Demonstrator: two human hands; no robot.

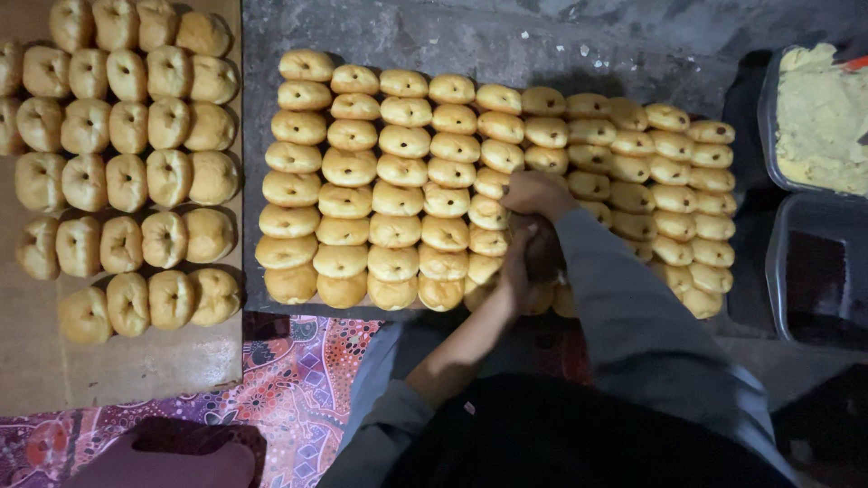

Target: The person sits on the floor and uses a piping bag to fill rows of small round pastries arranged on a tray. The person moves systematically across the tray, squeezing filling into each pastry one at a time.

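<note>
1. Grey concrete floor (506, 41) under you, dim light; a patterned cloth (289, 380) covers the near edge by your knees.

2. Bun in hand (541, 251): mostly hidden between your two hands, dark in their shadow. It sits at the near edge of the big block of buns (398, 181), just right of its middle and straight ahead of your body. Its long axis cannot be read.

3. Left hand (517, 264): comes up from below with a bare forearm, fingers curled against the bun's left side. It looks closed on it, though the contact is shadowed.

4. Right hand (535, 192): comes in from the right on a grey sleeve (624, 298), knuckles up, bent down over the top of the same bun. It seems to be gripping or pressing it; the fingertips are out of sight.

5. Key relation: both hands meet on one bun, left below and beside, right above. Neither has to reach; the rows touching them lie on both sides and beyond.

6. Outward: buns run in tight rows, touching, each with a dimple on top.

7. Far left: a second batch of paler buns (127, 163) on a brown board (117, 370), well apart from your hands.

8. Far right: a tub of pale yellow filling (818, 117), with a dark tub (818, 271) just nearer you. Your right hand is the closer one to both.
</note>
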